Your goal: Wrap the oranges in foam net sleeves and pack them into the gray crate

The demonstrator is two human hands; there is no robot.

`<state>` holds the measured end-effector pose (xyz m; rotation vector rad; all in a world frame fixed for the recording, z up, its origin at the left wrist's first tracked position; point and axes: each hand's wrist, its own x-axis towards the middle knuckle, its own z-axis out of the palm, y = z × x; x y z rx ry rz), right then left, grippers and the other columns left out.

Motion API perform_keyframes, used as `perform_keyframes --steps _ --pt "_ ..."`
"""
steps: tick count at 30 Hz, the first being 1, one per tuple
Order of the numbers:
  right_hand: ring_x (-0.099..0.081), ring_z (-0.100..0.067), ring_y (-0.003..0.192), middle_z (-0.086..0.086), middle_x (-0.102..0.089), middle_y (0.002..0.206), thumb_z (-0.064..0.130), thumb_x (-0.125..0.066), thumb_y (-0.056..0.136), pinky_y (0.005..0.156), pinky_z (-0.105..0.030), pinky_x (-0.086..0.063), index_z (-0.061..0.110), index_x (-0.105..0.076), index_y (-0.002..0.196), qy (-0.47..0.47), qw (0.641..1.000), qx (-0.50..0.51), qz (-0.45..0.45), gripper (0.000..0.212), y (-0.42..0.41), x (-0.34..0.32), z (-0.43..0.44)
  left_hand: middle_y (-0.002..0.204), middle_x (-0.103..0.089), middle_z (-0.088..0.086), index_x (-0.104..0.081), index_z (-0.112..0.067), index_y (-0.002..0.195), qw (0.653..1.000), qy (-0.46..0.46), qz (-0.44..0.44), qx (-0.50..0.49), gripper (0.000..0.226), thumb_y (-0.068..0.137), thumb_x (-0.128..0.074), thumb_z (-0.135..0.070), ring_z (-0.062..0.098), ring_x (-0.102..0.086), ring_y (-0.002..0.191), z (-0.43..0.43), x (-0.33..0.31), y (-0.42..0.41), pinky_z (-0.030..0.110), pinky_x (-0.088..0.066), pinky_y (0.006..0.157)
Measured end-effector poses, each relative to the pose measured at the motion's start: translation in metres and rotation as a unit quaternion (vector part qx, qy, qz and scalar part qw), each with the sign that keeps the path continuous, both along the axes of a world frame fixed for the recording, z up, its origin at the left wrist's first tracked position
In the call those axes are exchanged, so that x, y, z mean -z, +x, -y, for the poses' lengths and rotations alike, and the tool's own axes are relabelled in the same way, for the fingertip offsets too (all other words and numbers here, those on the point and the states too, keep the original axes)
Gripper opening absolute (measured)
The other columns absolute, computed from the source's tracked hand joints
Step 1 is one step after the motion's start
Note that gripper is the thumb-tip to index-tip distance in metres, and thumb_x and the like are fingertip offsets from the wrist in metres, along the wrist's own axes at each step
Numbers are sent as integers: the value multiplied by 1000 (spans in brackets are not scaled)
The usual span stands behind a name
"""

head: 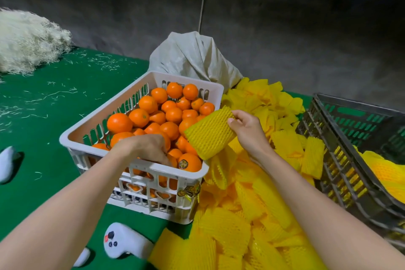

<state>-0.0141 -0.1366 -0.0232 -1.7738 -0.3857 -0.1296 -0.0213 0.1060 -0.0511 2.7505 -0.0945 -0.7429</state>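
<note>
A white slotted basket (140, 166) on the green table is heaped with oranges (140, 117). My left hand (145, 148) reaches down into its near side among the fruit, fingers curled; what they hold is hidden. My right hand (246, 126) pinches a yellow foam net sleeve (210, 132) by its top edge, holding it above the basket's right rim. A loose pile of yellow sleeves (252, 204) lies right of the basket. The gray crate (341, 173) stands at the far right with wrapped fruit (385, 173) inside.
A gray woven sack (192, 57) stands behind the basket. A heap of pale shredded filling (28, 41) lies at the back left of the green table (54, 105). A white controller (125, 242) rests near the front edge, and another white object (6, 164) at the left.
</note>
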Motion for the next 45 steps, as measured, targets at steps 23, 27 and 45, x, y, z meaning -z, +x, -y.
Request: perform_keyframes --steps 23,27,45 --pt "-35 -23 64 -14 -37 72 19 -41 67 63 -35 -31 4 -44 72 126 974 -130 -139 16 -56 -19 60 123 -61 21 -53 -13 128 460 -860 -101 -195 46 83 -54 -22 37 -63 105 143 -41 -47 48 -53 84" --pt "-30 -14 59 -8 -32 65 16 -39 66 57 -32 -26 9 -39 66 95 980 -134 -112 7 -62 -17 75 116 -63 16 -57 -23 125 525 -815 -42 -242 35 91 -49 -15 27 -69 86 171 -36 -43 38 -58 71" --pt "-34 -14 63 -7 -38 65 20 -37 81 56 -34 -26 2 -41 68 -17 993 92 72 23 -51 6 131 117 -67 8 -58 -20 126 627 -752 -18 -205 55 73 -65 -35 27 -64 105 230 -2 -58 45 -49 88"
